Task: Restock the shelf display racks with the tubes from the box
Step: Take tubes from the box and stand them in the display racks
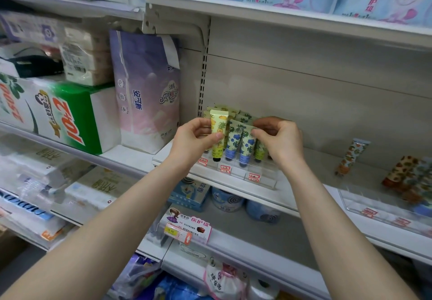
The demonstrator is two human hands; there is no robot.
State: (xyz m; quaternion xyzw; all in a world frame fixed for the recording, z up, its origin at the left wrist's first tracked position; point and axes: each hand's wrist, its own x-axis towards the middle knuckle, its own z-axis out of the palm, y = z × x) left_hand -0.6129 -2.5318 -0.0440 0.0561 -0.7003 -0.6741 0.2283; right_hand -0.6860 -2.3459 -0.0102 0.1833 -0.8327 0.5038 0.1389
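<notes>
Though apart, hands (pixel 195 136) (pixel 279 139) on tubes (pixel 219 124)

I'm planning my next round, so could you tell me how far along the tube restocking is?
Done: the left rack holds several standing tubes. In hand: the left hand grips a yellow pineapple tube, and the right hand pinches a blue-flower tube at its top. Left: the right rack shows loose tubes lying flat, and an orange-patterned tube leans on the back wall. No box in view.
</notes>
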